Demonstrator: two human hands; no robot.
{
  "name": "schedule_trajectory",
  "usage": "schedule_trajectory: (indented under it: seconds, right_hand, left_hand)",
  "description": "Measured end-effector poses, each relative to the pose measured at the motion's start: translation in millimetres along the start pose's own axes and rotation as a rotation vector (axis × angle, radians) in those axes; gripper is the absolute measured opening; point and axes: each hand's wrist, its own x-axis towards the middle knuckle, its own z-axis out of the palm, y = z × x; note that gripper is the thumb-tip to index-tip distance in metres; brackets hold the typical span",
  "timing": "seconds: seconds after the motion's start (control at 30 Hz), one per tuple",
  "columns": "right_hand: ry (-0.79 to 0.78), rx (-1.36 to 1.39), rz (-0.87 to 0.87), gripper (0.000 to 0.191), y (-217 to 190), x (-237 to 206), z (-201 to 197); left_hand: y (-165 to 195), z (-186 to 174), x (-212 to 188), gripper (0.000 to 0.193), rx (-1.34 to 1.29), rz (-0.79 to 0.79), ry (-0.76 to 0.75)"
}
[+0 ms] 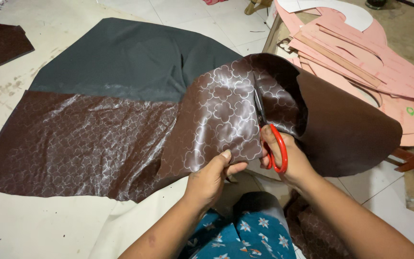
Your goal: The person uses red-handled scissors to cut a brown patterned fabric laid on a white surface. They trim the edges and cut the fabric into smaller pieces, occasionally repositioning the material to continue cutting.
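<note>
Head view: I see the left hand (210, 178) pinching the near edge of the brown patterned sheet (216, 115), thumb on top. Right hand (288, 160) is closed through the red handles of the scissors (267, 129), blades partway into the sheet. Sheet is spread over the tiled floor (34, 57); right part curls up. Pink templates (360, 57) stacked beyond it.

Even overhead light; white glare streaks across the glossy brown sheet (97, 139); focus sharp, with mild wide-angle bending at frame edges.
</note>
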Motion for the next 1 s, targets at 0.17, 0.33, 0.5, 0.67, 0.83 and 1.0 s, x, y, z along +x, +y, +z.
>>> schedule_trajectory:
  seconds: [0.17, 0.33, 0.5, 0.67, 0.83, 1.0]
  right_hand:
    - [0.085, -0.159, 0.028, 0.056, 1, -1, 4]
    - [0.097, -0.155, 0.103, 0.052, -4, 1, -1]
    - [0.027, -0.132, 0.194, 0.052, -6, -9, -19]
    - [-0.094, -0.162, 0.306, 0.057, -3, -36, -37]
    - [-0.213, -0.103, 0.395, 0.057, 0, -69, -40]
    - [-0.382, -0.029, 0.331, 0.059, 3, -93, -34]
  left_hand:
    - [-4, -3, 1, 0.035, -0.035, -0.004, -0.043]
    - [-2, -8, 0, 0.032, -0.111, -0.083, -0.025]
    - [13, 7, -32, 0.036, 0.242, -0.477, -0.55]
    - [63, 44, -45, 0.024, 1.138, 0.655, -0.265]
    - [134, 50, -4, 0.054, 1.447, 1.077, -0.05]
    - [152, 44, 11, 0.045, 0.936, 0.408, -0.248]
